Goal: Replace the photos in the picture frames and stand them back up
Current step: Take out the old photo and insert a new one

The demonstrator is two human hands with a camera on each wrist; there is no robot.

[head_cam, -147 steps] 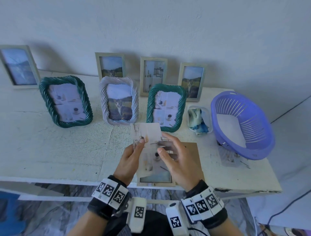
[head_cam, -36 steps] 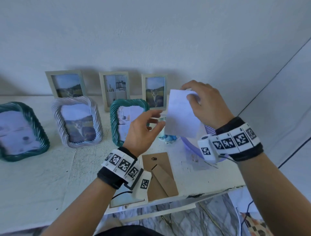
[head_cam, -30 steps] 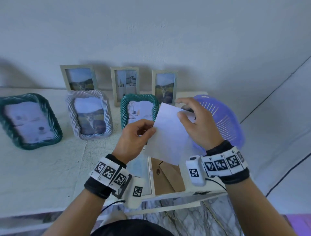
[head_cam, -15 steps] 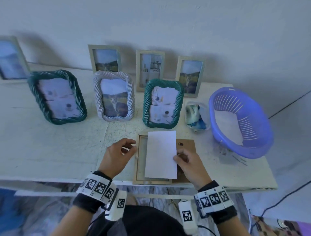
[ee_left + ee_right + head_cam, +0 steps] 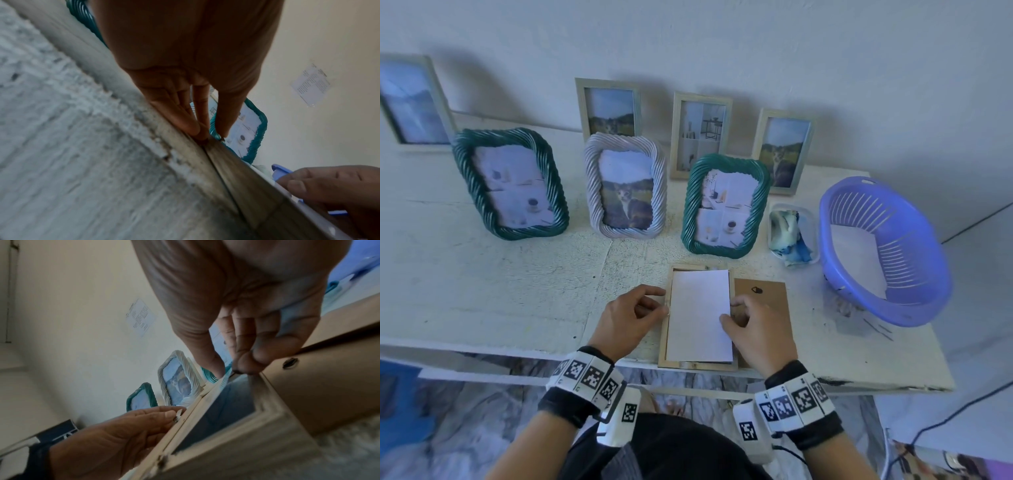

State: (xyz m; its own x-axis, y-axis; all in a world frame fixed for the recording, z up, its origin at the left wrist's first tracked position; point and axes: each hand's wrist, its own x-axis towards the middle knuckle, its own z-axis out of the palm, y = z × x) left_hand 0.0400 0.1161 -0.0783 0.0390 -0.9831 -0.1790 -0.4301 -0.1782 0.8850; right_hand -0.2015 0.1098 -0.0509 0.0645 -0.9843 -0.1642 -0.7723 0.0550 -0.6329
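A pale wooden frame lies face down at the table's front edge. A photo, white back up, lies inside it. My left hand holds the frame's left rail between thumb and fingers; in the left wrist view its fingertips press on that rail. My right hand pinches the photo's right edge with thumb and forefinger, and the right wrist view shows this pinch at the frame's right rail. The brown backing board lies right of the frame, partly under my right hand.
Three rope-edged frames stand in a row: green, white, green. Several wooden frames stand behind them at the wall. A purple basket holding white sheets and a clear tub of cloth stand at the right.
My right hand carried the white photo from near the basket down to the frame. It now lies inside the frame, and my left hand has moved onto the left rail.
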